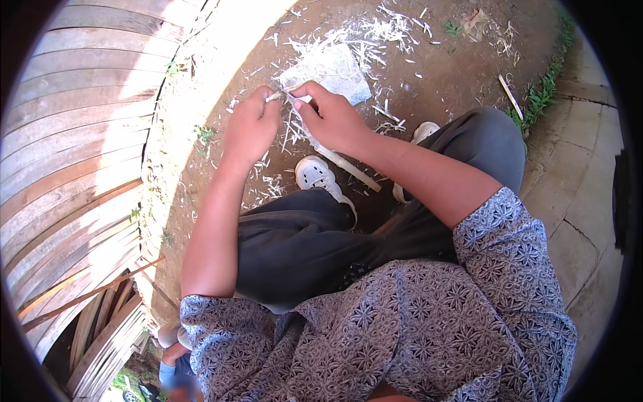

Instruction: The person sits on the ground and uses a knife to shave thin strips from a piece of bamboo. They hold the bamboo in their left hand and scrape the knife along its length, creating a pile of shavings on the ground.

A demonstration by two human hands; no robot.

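My left hand (pixel 253 127) is closed, pinching a small pale piece of wood (pixel 273 97) at its fingertips. Close beside it, my right hand (pixel 329 119) is closed on a knife (pixel 287 93), whose thin dark blade points toward the left hand's fingers. The knife's grip is hidden by the hand. A long pale wooden stick (pixel 348 167) slants from beneath the right hand toward my knees; whether it joins the knife I cannot tell. Below the hands, a whitish flat sheet (pixel 331 72) lies on the dirt.
Pale wood shavings (pixel 385 33) litter the ground around the sheet. My white clog (pixel 315 175) stands just below the hands. Stacked planks (pixel 80 100) fill the left side, and paving (pixel 569 174) runs along the right. Another person (pixel 175 365) is partly visible at the lower left.
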